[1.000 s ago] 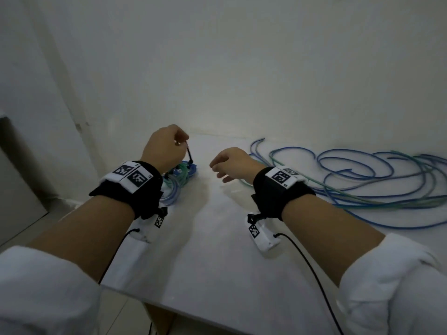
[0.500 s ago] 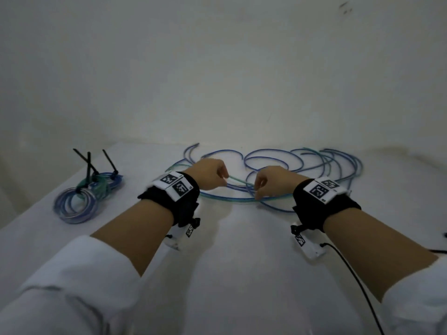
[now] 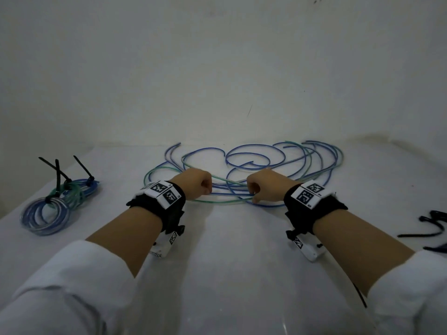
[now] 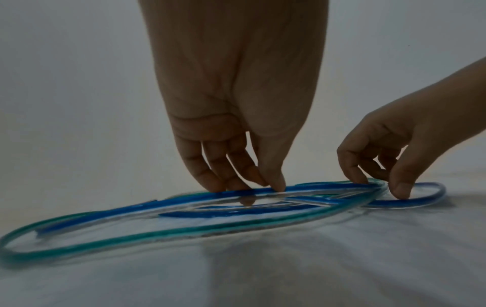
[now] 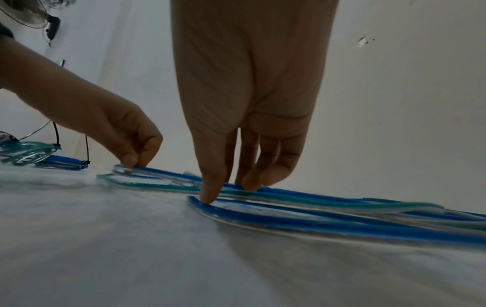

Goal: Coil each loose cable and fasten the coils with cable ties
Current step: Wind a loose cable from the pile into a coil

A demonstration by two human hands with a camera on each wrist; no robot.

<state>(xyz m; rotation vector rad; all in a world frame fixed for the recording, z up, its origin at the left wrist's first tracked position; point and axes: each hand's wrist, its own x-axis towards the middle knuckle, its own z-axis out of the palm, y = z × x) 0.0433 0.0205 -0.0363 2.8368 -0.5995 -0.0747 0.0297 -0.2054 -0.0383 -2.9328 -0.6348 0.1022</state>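
The left hand [image 3: 196, 183] hangs fingers-down over the table [image 3: 232, 250], thumb and fingertips closed in a pinch on a blue cable [image 4: 263, 190] at the near edge of the loose cables [image 3: 278, 165]. The right hand [image 3: 264, 187], just beside it, pinches the same tangle of strands, thumb tip pressed to the tabletop against a blue loop [image 5: 263, 218] and the other fingers curled onto the run behind; which single strand it holds I cannot tell.

The cables look light, thin and springy, likely smooth-skinned, so they should hold a curve yet try to uncoil when let go. A pinch close to a free end, with the other hand guiding loops, seems the soundest hold.

The pile spreads beyond both hands toward the wall, its long axis running from left to right, the arcs opening toward the person.

Well to the left of the left hand lie tied coils [image 3: 48, 209] with black cable ties [image 3: 58, 177] standing up. Spare ties [image 3: 433, 226] lie to the right of the right hand.
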